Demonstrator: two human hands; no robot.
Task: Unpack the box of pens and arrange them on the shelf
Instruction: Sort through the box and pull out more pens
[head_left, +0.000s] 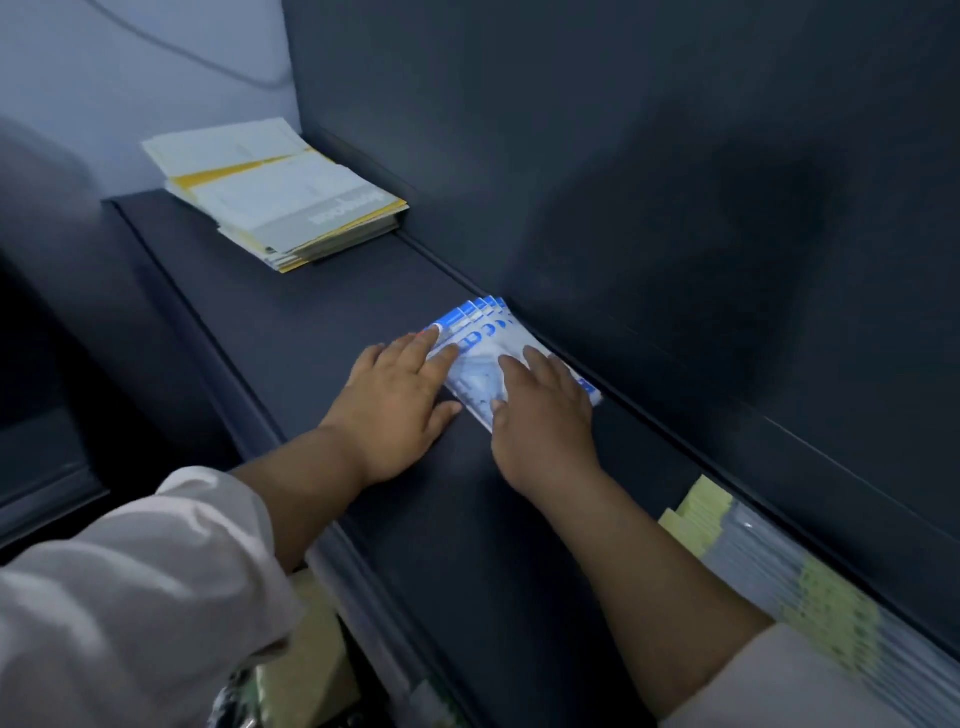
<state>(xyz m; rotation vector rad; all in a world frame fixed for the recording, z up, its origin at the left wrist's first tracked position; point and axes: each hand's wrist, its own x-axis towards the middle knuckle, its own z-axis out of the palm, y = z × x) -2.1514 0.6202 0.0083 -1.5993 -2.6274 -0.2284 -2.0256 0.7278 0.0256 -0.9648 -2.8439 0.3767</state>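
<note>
Several blue-and-white pen packs (480, 340) lie fanned out on the dark shelf (291, 322), against its back wall. My left hand (395, 405) lies flat with straight fingers, its fingertips touching the left edge of the packs. My right hand (543, 415) presses flat on top of the packs from the right, covering their near end. The box is not in view.
A stack of white and yellow papers and booklets (275, 192) lies at the shelf's far left end. A row of yellow and clear packets (795, 577) stands along the back wall at the lower right. Cardboard and other goods (311, 670) show below the shelf's front edge.
</note>
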